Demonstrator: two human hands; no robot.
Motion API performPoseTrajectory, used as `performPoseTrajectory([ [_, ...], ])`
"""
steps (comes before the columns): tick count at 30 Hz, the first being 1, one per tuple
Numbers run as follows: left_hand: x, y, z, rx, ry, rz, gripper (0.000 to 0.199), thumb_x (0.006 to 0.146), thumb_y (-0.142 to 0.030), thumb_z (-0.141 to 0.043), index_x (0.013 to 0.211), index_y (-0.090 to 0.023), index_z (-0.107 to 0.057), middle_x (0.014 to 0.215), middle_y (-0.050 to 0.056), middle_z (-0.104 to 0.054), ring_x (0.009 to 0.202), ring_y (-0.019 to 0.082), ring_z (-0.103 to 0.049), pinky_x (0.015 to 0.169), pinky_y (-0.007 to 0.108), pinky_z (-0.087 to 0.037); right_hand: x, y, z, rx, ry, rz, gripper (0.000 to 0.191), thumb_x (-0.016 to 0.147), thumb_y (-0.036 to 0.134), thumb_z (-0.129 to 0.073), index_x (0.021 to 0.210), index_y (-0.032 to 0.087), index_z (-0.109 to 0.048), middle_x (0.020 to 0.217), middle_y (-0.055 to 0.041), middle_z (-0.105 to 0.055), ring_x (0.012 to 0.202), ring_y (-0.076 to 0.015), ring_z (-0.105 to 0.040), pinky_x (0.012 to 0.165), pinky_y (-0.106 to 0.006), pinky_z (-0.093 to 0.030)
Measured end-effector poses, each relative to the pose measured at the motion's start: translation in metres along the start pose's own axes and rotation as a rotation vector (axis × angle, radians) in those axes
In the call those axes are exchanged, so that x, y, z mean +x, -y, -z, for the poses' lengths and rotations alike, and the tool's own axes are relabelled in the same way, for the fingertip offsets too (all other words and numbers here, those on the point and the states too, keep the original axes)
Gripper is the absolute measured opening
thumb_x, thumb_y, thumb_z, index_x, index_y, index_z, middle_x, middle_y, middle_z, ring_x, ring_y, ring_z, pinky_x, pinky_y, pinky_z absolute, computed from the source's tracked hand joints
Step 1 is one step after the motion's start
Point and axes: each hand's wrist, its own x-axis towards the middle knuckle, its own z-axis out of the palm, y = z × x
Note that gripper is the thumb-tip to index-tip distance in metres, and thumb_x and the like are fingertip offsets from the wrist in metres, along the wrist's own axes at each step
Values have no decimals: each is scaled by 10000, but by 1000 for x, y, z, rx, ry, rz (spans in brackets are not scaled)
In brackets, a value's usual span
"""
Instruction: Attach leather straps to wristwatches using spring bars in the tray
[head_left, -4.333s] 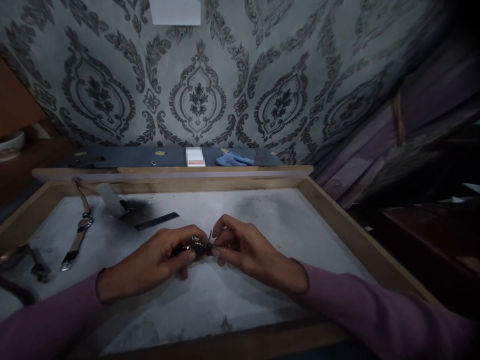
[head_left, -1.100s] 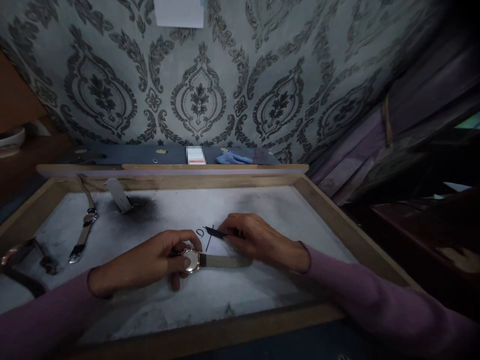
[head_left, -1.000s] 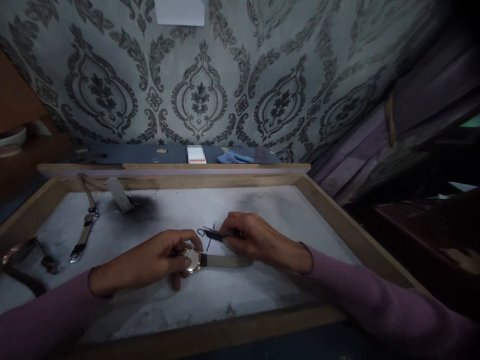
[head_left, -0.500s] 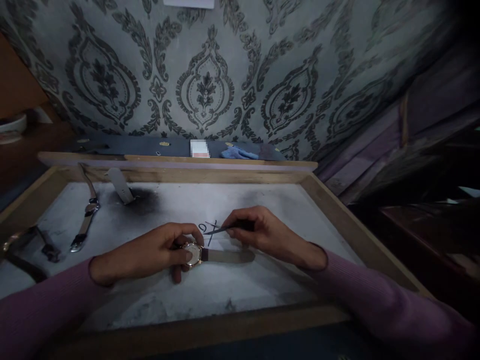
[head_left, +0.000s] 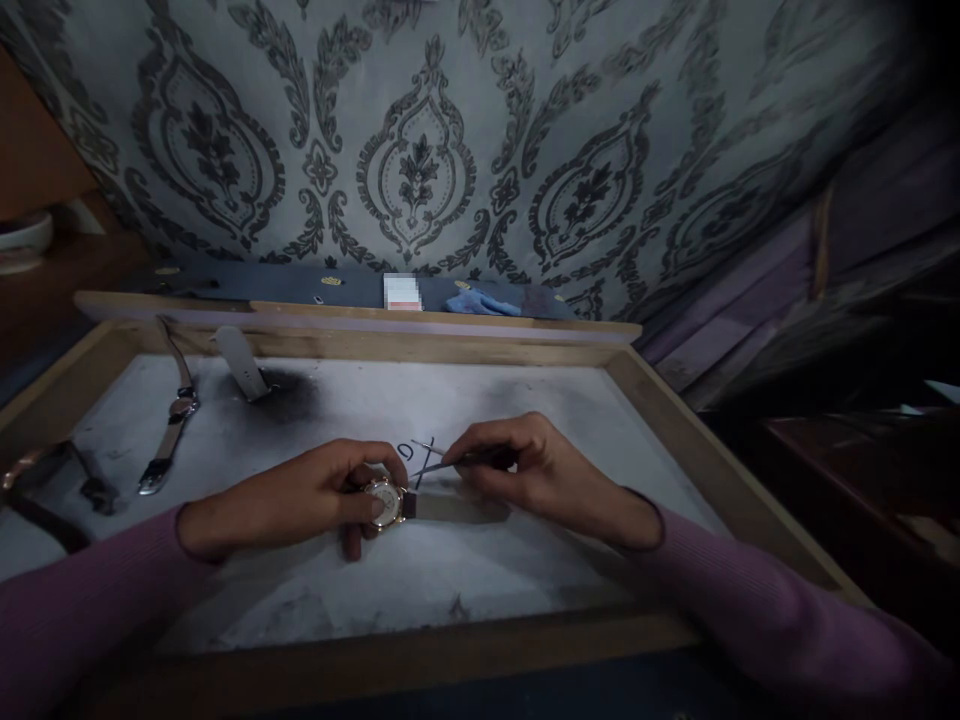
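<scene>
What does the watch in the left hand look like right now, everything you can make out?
The watch has a round, pale face upward in a shiny, gold-coloured case. The left hand grips it, thumb over the face's edge. A grey-brown strap, perhaps leather, dark beside the case, extends towards the right hand. Any opposite strap is hidden.

The watch (head_left: 385,503) has a case of shiny, gold-coloured metal, and its pale strap (head_left: 454,508) looks matt, like leather or similar material. The thin dark tool (head_left: 444,465) seems to be of smooth metal. The tray (head_left: 420,347) has walls of plain wood with low shine, and its white bottom looks matt and smudged. The blue cloth (head_left: 480,302) is soft and wrinkled. The sleeves (head_left: 720,565) are of ribbed knit.
</scene>
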Motion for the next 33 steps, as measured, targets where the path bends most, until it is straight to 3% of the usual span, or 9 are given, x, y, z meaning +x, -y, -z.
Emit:
performPoseTrajectory([
  [3, 1, 0, 0, -13, 3, -5, 200, 849, -328, -574, 953, -163, -527, 734, -22, -530, 576, 122, -576, 598, 275, -482, 2, 0, 0, 57, -6, -28, 111, 744, 152, -641, 841, 134, -690, 654, -6, -659, 582, -101, -594, 529, -196, -454],
  [7, 0, -4, -1, -9, 8, -6, 206, 845, -344, -571, 930, -164, -521, 716, -28, -516, 557, 115, -561, 588, 271, -479, 4, 0, -1, -26, -12, 18, 136, 739, 264, -713, 789, 145, -672, 654, 2, -635, 567, -94, -554, 522, -198, -439],
  [12, 0, -5, 0, 6, 4, -6, 213, 844, -344, -573, 936, -157, -531, 727, -22, -533, 566, 122, -577, 597, 273, -479, 7, 5, -1, -318, -33, 142, 20, 806, 160, -590, 819, 154, -604, 602, 38, -561, 531, -78, -488, 509, -189, -381],
  [15, 1, -1, 1, -1, 10, -17, 211, 844, -337, -575, 946, -157, -532, 721, -23, -535, 570, 126, -581, 598, 275, -485, 11, 16, -2, -533, 60, 174, 154, 776, 91, -580, 915, 152, -560, 609, 51, -555, 512, -74, -462, 508, -193, -341],
  [18, 2, 1, 1, -2, 13, -23, 197, 849, -328, -571, 942, -159, -530, 734, -17, -548, 575, 129, -586, 595, 276, -490, 17, 24, -6, -615, 107, 213, 150, 761, 78, -586, 884, 156, -548, 611, 53, -546, 503, -67, -448, 504, -191, -308],
  [22, 2, 2, 2, -6, 15, -30, 195, 841, -321, -572, 941, -159, -532, 756, -13, -556, 567, 119, -582, 595, 274, -495, 22, 19, -11, -583, 68, 252, 118, 745, 80, -597, 830, 160, -575, 563, 70, -511, 479, -57, -431, 499, -183, -299],
  [28, 2, 1, 2, 1, 17, -16, 223, 827, -319, -576, 966, -152, -527, 751, -7, -560, 572, 127, -588, 583, 271, -474, 20, 3, -15, -356, 1, 209, 85, 811, 142, -570, 866, 143, -635, 593, 45, -541, 520, -70, -467, 515, -185, -356],
  [33, 3, 3, 3, -7, 18, -19, 228, 819, -319, -579, 963, -150, -525, 729, -14, -550, 564, 129, -583, 581, 277, -477, 16, -3, -17, -268, 24, 210, 102, 875, 206, -539, 870, 134, -611, 654, 15, -593, 560, -83, -498, 525, -197, -378],
])
